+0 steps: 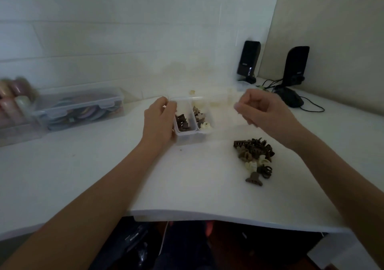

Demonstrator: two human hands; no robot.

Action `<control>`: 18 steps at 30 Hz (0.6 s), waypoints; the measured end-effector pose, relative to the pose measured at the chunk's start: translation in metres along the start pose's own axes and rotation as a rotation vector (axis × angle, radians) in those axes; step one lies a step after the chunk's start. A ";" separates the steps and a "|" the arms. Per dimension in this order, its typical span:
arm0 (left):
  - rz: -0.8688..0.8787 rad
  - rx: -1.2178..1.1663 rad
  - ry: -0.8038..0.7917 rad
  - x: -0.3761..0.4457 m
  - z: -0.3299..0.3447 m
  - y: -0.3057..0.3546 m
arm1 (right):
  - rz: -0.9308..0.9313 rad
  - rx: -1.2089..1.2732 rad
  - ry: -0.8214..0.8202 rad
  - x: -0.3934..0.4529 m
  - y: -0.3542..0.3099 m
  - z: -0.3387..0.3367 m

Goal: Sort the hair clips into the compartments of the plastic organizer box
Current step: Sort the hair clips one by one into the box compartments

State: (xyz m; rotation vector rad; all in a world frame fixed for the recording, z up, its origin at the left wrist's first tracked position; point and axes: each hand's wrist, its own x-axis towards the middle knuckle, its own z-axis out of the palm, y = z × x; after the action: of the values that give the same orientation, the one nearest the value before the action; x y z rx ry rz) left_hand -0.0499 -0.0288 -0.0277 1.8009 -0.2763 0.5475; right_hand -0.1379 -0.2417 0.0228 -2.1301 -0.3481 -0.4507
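Organizer: the clear plastic organizer box [188,133] sits on the white counter [197,190] at about 12 o'clock from the counter's near edge.
Compartments: the left one holds dark brown clips [182,122]; the one just to its right holds tan and cream clips [201,118]; the rest blur into the glare.
Loose pile: a heap of small brown, tan and cream claw hair clips [254,157] lies on the counter at 4 o'clock from the box, apart from it.
Left hand [159,120]: rests against the box's left wall, fingers curled round its far corner.
Right hand [262,112]: raised over the box's right part, fingers pinched narrow; whether they hold a clip cannot be told.
Surroundings: a clear latched storage box [81,107] at 10 o'clock, two black speakers [249,61] at 2 o'clock.
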 end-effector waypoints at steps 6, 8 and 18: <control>-0.123 -0.047 0.068 0.004 -0.003 -0.008 | 0.298 -0.332 -0.032 -0.070 0.023 0.002; -0.170 -0.062 0.088 0.006 -0.004 -0.009 | 0.338 -0.431 -0.175 -0.080 0.029 0.005; -0.241 0.005 0.162 0.009 -0.014 -0.012 | 0.153 -0.438 -0.309 -0.031 0.022 0.051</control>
State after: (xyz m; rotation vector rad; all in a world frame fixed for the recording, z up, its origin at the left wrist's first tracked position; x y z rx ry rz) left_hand -0.0395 -0.0112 -0.0302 1.7525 0.0527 0.5182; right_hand -0.1476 -0.2141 -0.0335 -2.6411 -0.2733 -0.1106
